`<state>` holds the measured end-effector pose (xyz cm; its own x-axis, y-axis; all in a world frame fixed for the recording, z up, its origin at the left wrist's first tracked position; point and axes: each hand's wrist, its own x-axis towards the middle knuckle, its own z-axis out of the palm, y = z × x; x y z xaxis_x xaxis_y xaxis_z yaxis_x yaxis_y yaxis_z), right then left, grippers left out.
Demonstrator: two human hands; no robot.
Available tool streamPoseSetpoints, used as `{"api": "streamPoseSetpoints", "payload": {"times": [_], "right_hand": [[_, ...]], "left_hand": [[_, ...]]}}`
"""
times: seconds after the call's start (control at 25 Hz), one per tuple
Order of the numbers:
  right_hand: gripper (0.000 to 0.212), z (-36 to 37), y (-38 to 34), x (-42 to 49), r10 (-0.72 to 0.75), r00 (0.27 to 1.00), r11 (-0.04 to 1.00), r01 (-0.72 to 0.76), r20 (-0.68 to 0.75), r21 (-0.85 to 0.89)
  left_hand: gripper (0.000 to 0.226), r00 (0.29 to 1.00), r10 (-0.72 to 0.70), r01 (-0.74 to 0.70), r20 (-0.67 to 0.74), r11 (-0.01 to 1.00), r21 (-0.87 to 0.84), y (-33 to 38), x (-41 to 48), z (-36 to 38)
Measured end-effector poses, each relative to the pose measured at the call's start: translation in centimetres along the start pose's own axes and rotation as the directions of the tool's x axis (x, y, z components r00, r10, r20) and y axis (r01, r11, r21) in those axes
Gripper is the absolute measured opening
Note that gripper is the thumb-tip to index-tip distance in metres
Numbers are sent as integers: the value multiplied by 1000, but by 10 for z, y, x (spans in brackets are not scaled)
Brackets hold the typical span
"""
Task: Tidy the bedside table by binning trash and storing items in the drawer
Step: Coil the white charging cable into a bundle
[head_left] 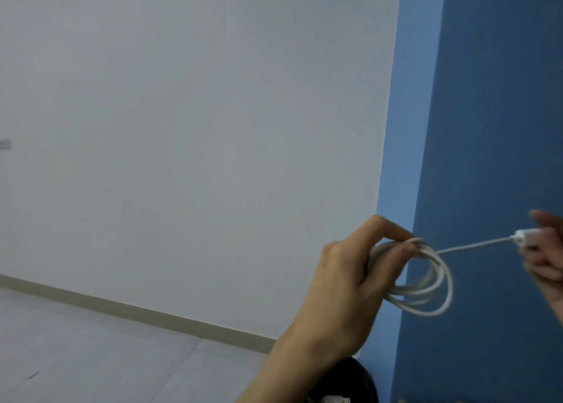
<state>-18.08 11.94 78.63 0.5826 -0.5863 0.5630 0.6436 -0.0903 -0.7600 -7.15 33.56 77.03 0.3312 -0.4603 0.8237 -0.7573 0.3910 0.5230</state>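
Observation:
A white charging cable (438, 293) is wound into several loops that hang from my left hand (350, 283), whose thumb and fingers pinch the top of the coil. A straight stretch of the cable runs right to its white plug end (525, 238), which my right hand (547, 259) holds at the frame's right edge. Both hands are raised in front of a blue wall. The bedside table and its drawer are out of view.
A black round bin (356, 381) with something white in it sits at the bottom, under my left forearm. A white wall (198, 128) with a beige skirting board meets the blue wall (487, 98). Grey floor tiles (91, 357) lie at lower left.

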Motion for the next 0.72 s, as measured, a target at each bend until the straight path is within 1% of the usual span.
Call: {"api": "streamPoseSetpoints", "payload": {"times": [0.04,0.08,0.12,0.16,0.2,0.24,0.28,0.32,0.36,0.4,0.44,0.48,0.52,0.56,0.64,0.72], "right_hand": [[38,-10,3,-2,63,998,986,-65,19,155],[52,-10,16,-10,158,986,946,-133,-61,297],[58,-12,24,-7,185,978,948,-153,-92,278],[60,-10,28,-3,156,986,963,-138,-62,231],[62,-5,27,-2,119,991,970,-128,56,205],[67,-4,21,-3,89,972,946,-151,217,287],[80,-5,18,-6,50,921,884,-221,386,413],[96,2,14,-15,76,873,819,-331,482,469],[109,6,16,-21,129,879,811,-360,460,461],[110,9,15,-28,153,921,866,-300,360,400],[94,29,9,-45,38,985,972,-76,170,220],[60,40,7,-46,-195,969,979,183,152,90],[37,53,7,-47,-320,928,947,317,192,46],[36,69,6,-56,-378,913,915,394,155,-92],[44,90,7,-67,-447,879,864,473,166,-176],[48,91,15,-68,-507,851,814,524,133,-250]], "left_hand": [[14,1000,-7,7,-1,1000,-1,-1,0,1],[14,1000,-12,12,-2,1000,3,-2,1,1],[15,1000,-18,18,2,1000,11,-3,1,0],[15,1000,-23,23,10,1000,21,-4,2,0],[15,999,-30,30,11,999,24,-4,2,-1],[15,999,-41,41,4,999,16,-5,3,-1],[15,999,-52,52,-9,999,1,-7,3,-1],[15,998,-61,61,-23,998,-13,-7,4,-1],[14,998,-61,61,-31,998,-19,-8,4,0],[14,998,-54,54,-34,998,-16,-7,5,1],[14,999,-42,42,-32,999,-4,-7,5,3],[14,999,-30,30,-26,1000,9,-6,6,4],[14,1000,-22,22,-16,1000,15,-6,6,5],[15,1000,-17,17,-2,1000,15,-4,6,7],[16,1000,-10,10,29,1000,14,-2,4,8],[16,999,-4,2,49,1000,23,-1,3,9]]}}
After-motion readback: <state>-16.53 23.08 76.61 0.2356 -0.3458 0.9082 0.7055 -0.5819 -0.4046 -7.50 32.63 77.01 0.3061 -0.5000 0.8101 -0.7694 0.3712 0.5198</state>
